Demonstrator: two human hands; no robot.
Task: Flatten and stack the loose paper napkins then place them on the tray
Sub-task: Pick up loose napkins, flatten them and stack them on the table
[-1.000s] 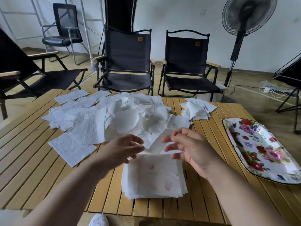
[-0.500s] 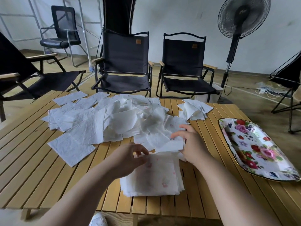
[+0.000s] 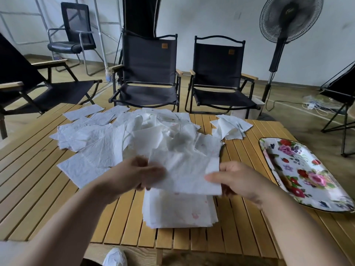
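Note:
A white paper napkin (image 3: 184,173) is stretched out in the air between my hands, just above a neat stack of flattened napkins (image 3: 179,210) near the table's front edge. My left hand (image 3: 134,174) pinches the napkin's left edge. My right hand (image 3: 233,179) pinches its right edge. Behind them a big loose pile of crumpled napkins (image 3: 119,137) covers the middle of the slatted wooden table (image 3: 38,181). A smaller heap of napkins (image 3: 231,127) lies at the back right. The floral tray (image 3: 299,173) sits on the table's right side with nothing on it.
Two black folding chairs (image 3: 149,73) stand behind the table, another chair (image 3: 28,89) at the left, and an office chair at the back. A standing fan (image 3: 282,35) is at the back right. A white shoe (image 3: 115,257) shows under the front edge.
My hands pulled one napkin out of the loose pile and now hold it spread open by both edges above the stack.

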